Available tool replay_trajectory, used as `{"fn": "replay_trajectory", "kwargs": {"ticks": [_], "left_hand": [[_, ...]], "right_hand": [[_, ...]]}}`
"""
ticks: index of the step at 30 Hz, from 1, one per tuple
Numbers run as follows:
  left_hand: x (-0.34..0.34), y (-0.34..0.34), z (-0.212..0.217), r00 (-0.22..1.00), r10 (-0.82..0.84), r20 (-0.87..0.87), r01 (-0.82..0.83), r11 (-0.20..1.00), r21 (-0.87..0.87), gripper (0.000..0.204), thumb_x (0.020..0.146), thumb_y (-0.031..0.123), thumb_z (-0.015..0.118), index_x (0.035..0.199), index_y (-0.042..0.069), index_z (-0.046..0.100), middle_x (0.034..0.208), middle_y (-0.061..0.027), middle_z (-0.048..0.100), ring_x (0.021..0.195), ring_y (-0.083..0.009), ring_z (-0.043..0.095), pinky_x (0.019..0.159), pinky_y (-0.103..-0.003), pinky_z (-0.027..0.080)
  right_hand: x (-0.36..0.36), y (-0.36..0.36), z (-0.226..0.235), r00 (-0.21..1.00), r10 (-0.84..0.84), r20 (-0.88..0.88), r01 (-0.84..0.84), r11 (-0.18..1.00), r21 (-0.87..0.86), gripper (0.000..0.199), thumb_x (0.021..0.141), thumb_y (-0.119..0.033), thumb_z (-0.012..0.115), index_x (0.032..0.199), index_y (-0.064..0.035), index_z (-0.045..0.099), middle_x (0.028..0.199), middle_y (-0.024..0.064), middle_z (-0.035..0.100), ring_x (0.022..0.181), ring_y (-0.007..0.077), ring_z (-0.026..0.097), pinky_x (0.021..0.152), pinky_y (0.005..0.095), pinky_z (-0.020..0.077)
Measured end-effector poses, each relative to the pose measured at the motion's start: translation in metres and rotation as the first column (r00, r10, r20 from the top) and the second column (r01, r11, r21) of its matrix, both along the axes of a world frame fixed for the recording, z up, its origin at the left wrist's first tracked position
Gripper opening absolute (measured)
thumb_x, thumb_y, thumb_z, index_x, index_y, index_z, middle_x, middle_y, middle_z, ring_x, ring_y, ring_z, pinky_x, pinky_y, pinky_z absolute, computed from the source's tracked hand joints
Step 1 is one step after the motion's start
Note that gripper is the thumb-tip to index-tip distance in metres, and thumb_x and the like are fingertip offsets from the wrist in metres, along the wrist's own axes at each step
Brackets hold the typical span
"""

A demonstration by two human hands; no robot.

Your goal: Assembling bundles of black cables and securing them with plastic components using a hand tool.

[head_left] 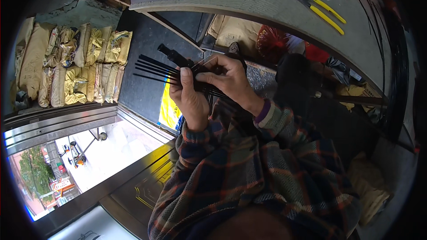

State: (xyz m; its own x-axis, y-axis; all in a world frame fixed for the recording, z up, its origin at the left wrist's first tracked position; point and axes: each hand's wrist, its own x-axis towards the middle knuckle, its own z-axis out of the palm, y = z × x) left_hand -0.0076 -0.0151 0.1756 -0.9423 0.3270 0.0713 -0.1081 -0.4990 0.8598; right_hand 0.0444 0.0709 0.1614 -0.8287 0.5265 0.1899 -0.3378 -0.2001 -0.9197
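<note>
My left hand (189, 98) grips a bundle of thin black strips (153, 69), like cable ties, whose ends fan out to the left. My right hand (227, 78) pinches the same bundle from the right, fingers curled over the strips near a small black part (171, 54) at the top. Both hands meet in front of my chest, and plaid sleeves cover my forearms. The far ends of the strips are hidden behind my hands.
A curved workbench (267, 0) runs across the top, with yellow-handled pliers (322, 11) lying on it. Stacked tan and yellow sacks (80, 66) line the left. A red mesh bundle (271, 40) and dark bags sit under the bench. A doorway to a street shows lower left.
</note>
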Motion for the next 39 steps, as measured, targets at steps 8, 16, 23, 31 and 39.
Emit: {"fn": "replay_trajectory", "kwargs": {"ticks": [8,16,23,31,39], "left_hand": [[0.001,-0.001,-0.001,1.0,0.004,0.024,-0.005,0.999,0.049,0.014,0.083,0.011,0.061,0.091,0.001,0.056,0.086,-0.0077,0.062,0.075,-0.0136,0.058,0.071,-0.025,0.048],[0.007,0.002,-0.007,0.994,0.051,-0.1,-0.051,0.999,0.001,0.026,0.087,0.02,0.056,0.097,-0.004,0.055,0.084,-0.0088,0.061,0.073,-0.0135,0.058,0.069,-0.025,0.048],[0.012,0.003,-0.003,0.999,-0.017,-0.052,0.018,1.0,0.021,0.034,0.089,0.03,0.051,0.099,-0.001,0.053,0.09,-0.0092,0.058,0.079,-0.0156,0.058,0.071,-0.027,0.049],[0.008,-0.004,-0.012,0.999,-0.051,-0.014,0.053,0.992,0.11,0.027,0.09,0.025,0.051,0.105,0.002,0.052,0.096,-0.0077,0.058,0.085,-0.0127,0.055,0.076,-0.025,0.045],[0.012,0.002,-0.012,0.971,0.118,-0.209,-0.121,0.993,-0.002,0.034,0.092,0.032,0.043,0.096,-0.001,0.052,0.085,-0.0084,0.056,0.074,-0.0138,0.053,0.068,-0.025,0.045]], "right_hand": [[0.003,-0.002,0.006,0.979,-0.163,-0.124,0.18,0.973,0.147,0.016,0.072,-0.008,0.071,0.08,0.0023,0.063,0.072,0.0057,0.063,0.067,0.007,0.057,0.058,0.0203,0.0468],[0.005,0.009,0.003,0.988,0.115,0.103,-0.117,0.993,0.009,0.012,0.074,-0.007,0.068,0.079,0.0017,0.062,0.073,0.0028,0.061,0.068,0.0052,0.054,0.059,0.0194,0.0446],[0.009,-0.005,0.009,0.997,-0.058,0.054,0.058,0.998,0.003,0.012,0.074,-0.006,0.069,0.081,0.0008,0.061,0.079,0.0035,0.059,0.072,0.007,0.056,0.063,0.0202,0.0462],[0.008,-0.01,0.0,0.984,-0.15,-0.092,0.168,0.956,0.24,0.012,0.073,-0.005,0.069,0.081,0.0006,0.062,0.077,0.0044,0.06,0.068,0.0089,0.057,0.06,0.0213,0.047],[0.005,0.002,0.003,0.999,-0.041,-0.016,0.043,0.991,0.127,0.013,0.071,-0.008,0.071,0.076,0.0015,0.064,0.068,0.0071,0.063,0.063,0.0071,0.058,0.052,0.0196,0.0455]]}}
